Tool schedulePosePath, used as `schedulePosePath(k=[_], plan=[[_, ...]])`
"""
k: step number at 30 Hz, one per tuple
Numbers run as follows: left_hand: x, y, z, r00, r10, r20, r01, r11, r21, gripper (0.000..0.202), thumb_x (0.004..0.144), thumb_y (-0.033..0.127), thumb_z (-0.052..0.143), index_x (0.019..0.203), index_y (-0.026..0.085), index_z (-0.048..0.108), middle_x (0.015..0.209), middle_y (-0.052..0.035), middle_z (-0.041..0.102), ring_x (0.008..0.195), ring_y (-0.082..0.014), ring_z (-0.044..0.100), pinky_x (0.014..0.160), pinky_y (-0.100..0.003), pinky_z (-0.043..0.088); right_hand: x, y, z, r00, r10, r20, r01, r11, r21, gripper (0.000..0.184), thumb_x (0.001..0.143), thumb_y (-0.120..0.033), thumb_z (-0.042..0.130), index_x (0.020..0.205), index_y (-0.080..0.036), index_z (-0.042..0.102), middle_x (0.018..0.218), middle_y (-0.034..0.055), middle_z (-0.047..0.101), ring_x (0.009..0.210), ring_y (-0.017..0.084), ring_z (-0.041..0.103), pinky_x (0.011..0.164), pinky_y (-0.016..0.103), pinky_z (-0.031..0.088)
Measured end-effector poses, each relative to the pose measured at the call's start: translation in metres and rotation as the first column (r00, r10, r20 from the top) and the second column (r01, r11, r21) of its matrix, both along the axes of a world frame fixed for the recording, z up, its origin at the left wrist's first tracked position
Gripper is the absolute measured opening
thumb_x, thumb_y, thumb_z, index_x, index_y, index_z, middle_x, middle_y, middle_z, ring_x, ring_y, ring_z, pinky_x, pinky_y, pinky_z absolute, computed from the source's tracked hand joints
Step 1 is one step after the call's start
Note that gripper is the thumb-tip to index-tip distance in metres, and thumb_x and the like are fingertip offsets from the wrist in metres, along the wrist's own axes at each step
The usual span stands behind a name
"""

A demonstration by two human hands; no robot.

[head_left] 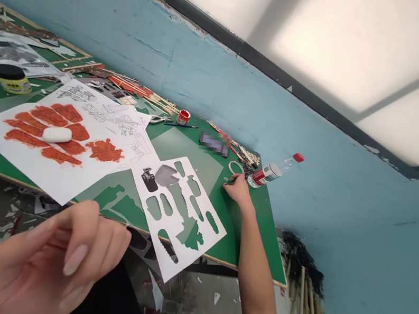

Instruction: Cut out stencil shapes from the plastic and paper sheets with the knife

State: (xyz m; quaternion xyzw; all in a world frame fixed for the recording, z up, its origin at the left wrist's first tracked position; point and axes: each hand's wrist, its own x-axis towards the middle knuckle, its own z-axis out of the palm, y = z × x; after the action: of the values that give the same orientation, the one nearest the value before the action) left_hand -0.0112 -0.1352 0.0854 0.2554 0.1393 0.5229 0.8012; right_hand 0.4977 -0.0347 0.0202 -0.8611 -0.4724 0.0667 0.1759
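Observation:
In the near left foreground is my left hand [69,251], its fingers curled in and nothing visible in them. It hovers in front of the table edge, apart from the papers. My right hand [239,190] reaches to the right part of the green table, fingers pinched on a slim dark object [230,181], mostly hidden. Just beyond it lie a roll of tape [236,169] and a water bottle [266,175] with a red cap, tilted in view. Between my hands a white stencil sheet [204,191] with cut-out shapes overhangs the front edge.
On the left, a white eraser-like block [57,135] lies on a sheet with orange-red painted shapes [106,151]. A black-lidded jar [11,79], pliers [160,119], a red paint pot [183,117] and thin sticks [144,91] line the back. Bamboo canes [308,307] stand at right.

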Motion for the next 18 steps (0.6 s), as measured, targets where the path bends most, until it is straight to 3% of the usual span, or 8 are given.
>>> schedulePosePath(k=[2, 5, 10, 18], plan=[[0.013, 0.007, 0.023, 0.999, 0.003, 0.035, -0.005, 0.998, 0.061, 0.047, 0.114, 0.056, 0.062, 0.078, 0.026, 0.064, 0.048, 0.0033, 0.035, 0.049, -0.0149, 0.032, 0.056, -0.035, 0.041, -0.001, 0.000, 0.002, 1.000, 0.003, 0.018, -0.004, 0.999, 0.051, 0.043, 0.114, -0.044, 0.080, 0.148, -0.019, 0.072, 0.148, 0.0125, 0.076, 0.126, 0.029, 0.078, 0.108, 0.052, 0.071], [0.023, 0.018, 0.041, 1.000, -0.016, 0.008, 0.015, 0.992, 0.128, 0.043, 0.112, 0.052, 0.068, 0.079, 0.025, 0.066, 0.048, 0.0049, 0.033, 0.050, -0.0128, 0.030, 0.054, -0.030, 0.037, -0.001, 0.000, 0.007, 0.999, -0.003, 0.050, -0.004, 0.989, 0.146, 0.043, 0.115, -0.046, 0.079, 0.147, -0.020, 0.073, 0.147, 0.0125, 0.076, 0.126, 0.028, 0.078, 0.108, 0.051, 0.071], [0.027, 0.025, 0.042, 1.000, 0.014, -0.018, -0.011, 0.990, 0.138, 0.044, 0.110, 0.053, 0.071, 0.077, 0.024, 0.066, 0.047, 0.0050, 0.035, 0.049, -0.0121, 0.029, 0.053, -0.028, 0.036, 0.000, -0.002, 0.011, 0.994, 0.058, 0.093, -0.076, 0.975, 0.210, 0.044, 0.115, -0.046, 0.079, 0.149, -0.019, 0.072, 0.146, 0.0122, 0.076, 0.123, 0.028, 0.079, 0.105, 0.050, 0.072], [0.027, 0.027, 0.035, 0.999, 0.011, -0.039, -0.007, 0.996, 0.089, 0.043, 0.110, 0.051, 0.070, 0.078, 0.023, 0.066, 0.049, 0.0046, 0.039, 0.051, -0.0119, 0.027, 0.055, -0.027, 0.038, -0.004, -0.001, 0.004, 0.961, 0.220, 0.170, -0.235, 0.969, 0.078, 0.044, 0.114, -0.045, 0.080, 0.148, -0.019, 0.072, 0.148, 0.0127, 0.075, 0.128, 0.029, 0.078, 0.109, 0.052, 0.070]])
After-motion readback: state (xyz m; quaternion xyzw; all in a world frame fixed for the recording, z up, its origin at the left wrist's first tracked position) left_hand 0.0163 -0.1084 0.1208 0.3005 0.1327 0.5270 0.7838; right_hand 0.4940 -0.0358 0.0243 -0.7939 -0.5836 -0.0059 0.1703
